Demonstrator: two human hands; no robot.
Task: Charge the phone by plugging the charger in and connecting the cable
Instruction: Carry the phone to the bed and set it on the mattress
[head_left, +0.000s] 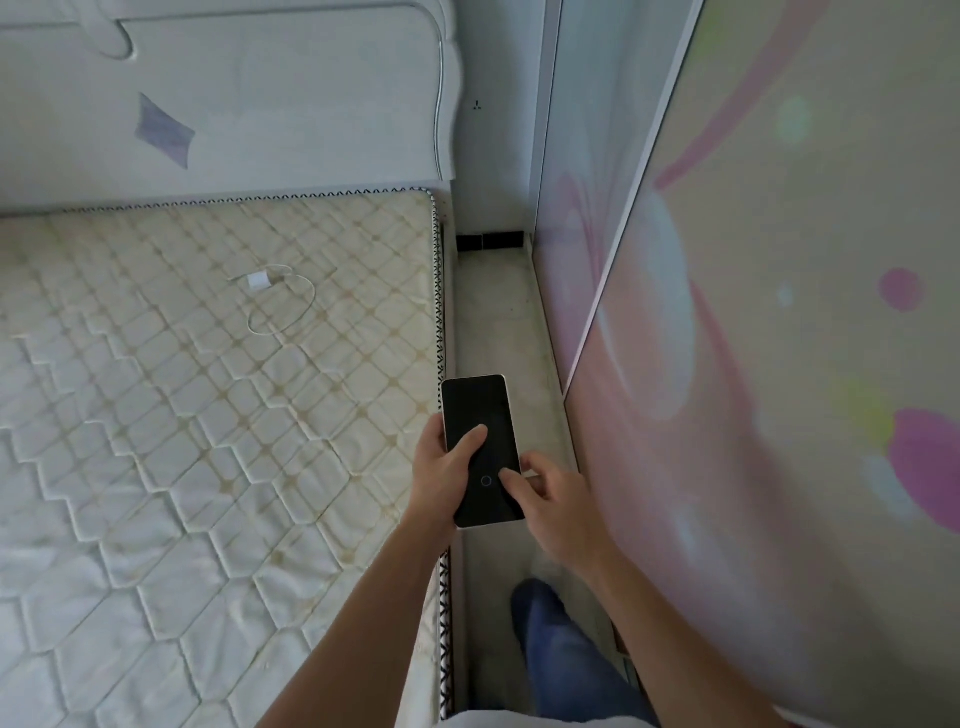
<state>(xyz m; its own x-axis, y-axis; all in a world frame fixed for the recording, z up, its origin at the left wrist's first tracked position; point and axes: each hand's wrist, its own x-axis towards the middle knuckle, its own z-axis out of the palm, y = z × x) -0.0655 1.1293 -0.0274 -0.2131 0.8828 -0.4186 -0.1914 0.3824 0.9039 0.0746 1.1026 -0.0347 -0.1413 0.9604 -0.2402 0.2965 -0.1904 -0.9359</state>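
A phone (478, 405) with a dark screen and pale edge is held upright over the mattress's right edge. My left hand (441, 478) grips it from the left, thumb across the screen. My right hand (556, 499) touches the phone's lower right side, a finger on the screen. A white charger block (258, 281) lies far off on the mattress (156, 415), with its white cable (291, 312) looped beside it. A wall socket (477, 106) sits on the wall right of the headboard.
A white headboard (260, 104) stands at the back. A narrow strip of floor (504, 322) runs between the bed and a wardrobe with patterned sliding doors (779, 312). My leg in blue trousers (566, 654) stands in that gap.
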